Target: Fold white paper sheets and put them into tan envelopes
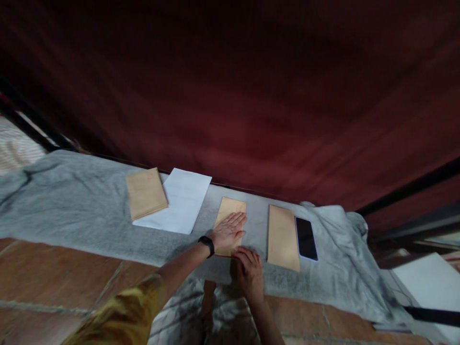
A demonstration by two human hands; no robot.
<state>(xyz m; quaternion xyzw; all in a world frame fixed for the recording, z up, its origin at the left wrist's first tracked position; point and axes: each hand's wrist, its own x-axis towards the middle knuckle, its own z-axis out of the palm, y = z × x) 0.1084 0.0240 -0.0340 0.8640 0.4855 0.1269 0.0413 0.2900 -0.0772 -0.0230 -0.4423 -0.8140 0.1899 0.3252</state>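
Observation:
A tan paper envelope (231, 205) lies in front of me on a grey blanket. My left hand (228, 230), with a black band at the wrist, presses flat on it, fingers stretched out and palm down. At the envelope's near right corner, my right hand (249, 274) has its fingers bent and drawn together on the edge; the thumb is mostly hidden. Right of my hands lies a stack of similar tan envelopes (282, 237). Another tan stack (146, 194) sits to the left, overlapping white paper sheets (187, 200).
A phone (306, 238) with a dark screen lies beside the right stack. The grey blanket (89, 206) covers a long narrow surface. A dark red cloth (230, 105) hangs behind it. Terracotta tiles (61, 280) show below, and dark bars (413, 187) stand at the sides.

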